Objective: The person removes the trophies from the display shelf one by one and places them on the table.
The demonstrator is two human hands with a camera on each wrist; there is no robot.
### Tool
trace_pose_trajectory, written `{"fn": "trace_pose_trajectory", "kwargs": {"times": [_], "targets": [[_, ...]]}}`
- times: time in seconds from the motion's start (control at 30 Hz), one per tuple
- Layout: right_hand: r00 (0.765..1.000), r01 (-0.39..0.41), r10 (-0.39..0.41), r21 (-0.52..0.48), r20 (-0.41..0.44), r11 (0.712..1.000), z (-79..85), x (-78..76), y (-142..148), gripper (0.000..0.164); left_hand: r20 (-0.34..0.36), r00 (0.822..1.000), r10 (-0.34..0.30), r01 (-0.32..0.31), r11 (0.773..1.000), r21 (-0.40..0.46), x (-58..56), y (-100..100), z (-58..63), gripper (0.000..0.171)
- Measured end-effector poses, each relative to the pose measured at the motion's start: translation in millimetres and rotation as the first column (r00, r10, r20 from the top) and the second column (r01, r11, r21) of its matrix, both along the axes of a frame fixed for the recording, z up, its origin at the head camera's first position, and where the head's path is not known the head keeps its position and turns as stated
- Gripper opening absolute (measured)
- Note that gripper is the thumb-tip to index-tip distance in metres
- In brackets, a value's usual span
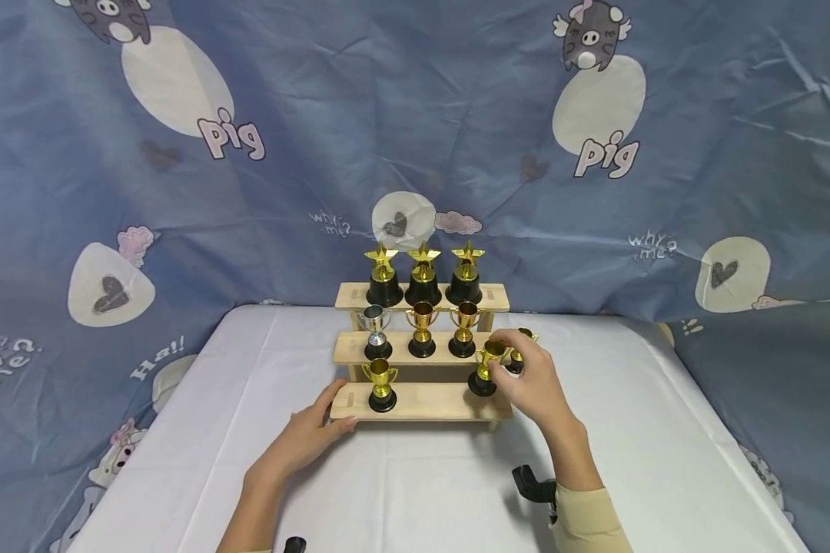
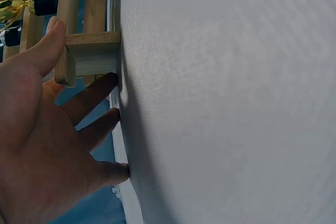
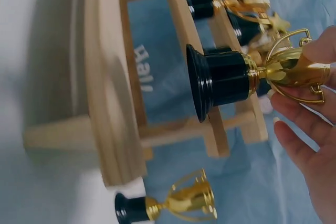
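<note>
A three-tier wooden stand (image 1: 422, 401) stands on the table. My right hand (image 1: 531, 384) pinches a small gold trophy cup (image 3: 286, 69) by its cup, thumb on one side and fingers on the other. Its black base (image 3: 220, 78) hangs above the right end of the lowest shelf, with a gap below it in the right wrist view. My left hand (image 1: 309, 434) holds the left end of that shelf, its thumb (image 2: 51, 48) on the board's edge and the other fingers spread beneath and beside it. Another gold trophy cup (image 1: 382, 384) stands on the lowest shelf's left part.
One silver cup (image 1: 376, 330) and two bronze-gold cups (image 1: 422, 329) line the middle shelf. Three star trophies (image 1: 423, 278) stand on the top shelf. Right of the stand, a gold cup (image 3: 186, 200) is on the white-covered table (image 1: 636, 415), partly behind my right hand in the head view.
</note>
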State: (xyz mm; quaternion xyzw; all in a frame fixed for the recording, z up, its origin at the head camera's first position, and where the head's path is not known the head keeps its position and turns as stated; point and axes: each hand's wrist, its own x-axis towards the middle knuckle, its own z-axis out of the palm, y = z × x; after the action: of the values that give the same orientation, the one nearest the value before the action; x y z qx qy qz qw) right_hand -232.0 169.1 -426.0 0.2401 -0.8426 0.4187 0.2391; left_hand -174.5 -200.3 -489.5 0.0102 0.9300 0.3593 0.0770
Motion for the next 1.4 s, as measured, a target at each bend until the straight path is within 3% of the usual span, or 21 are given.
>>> {"fn": "trace_pose_trajectory", "kwargs": {"times": [0.37, 0.67, 1.1, 1.4], "targets": [[0.993, 0.114, -0.113, -0.065, 0.028, 0.991, 6.2, -4.4, 34.4, 0.032, 0.008, 1.000, -0.002, 0.002, 1.000, 0.008, -3.0, 1.4, -5.8, 0.085], [0.988, 0.150, -0.148, -0.051, 0.039, 0.987, 3.9, -10.5, 47.0, 0.032, 0.009, 1.000, -0.003, 0.003, 1.000, -0.003, -2.8, 0.1, -2.9, 0.084], [0.965, 0.242, -0.237, -0.033, 0.116, 0.970, -9.8, -24.7, 69.9, 0.035, 0.013, 1.000, 0.000, 0.000, 1.000, -0.004, -3.5, 1.8, -6.1, 0.084], [0.950, 0.299, -0.290, -0.062, 0.115, 0.952, -20.1, -35.8, 83.3, 0.034, 0.026, 1.000, 0.001, -0.002, 1.000, 0.010, -4.9, 0.8, -3.8, 0.084]]}}
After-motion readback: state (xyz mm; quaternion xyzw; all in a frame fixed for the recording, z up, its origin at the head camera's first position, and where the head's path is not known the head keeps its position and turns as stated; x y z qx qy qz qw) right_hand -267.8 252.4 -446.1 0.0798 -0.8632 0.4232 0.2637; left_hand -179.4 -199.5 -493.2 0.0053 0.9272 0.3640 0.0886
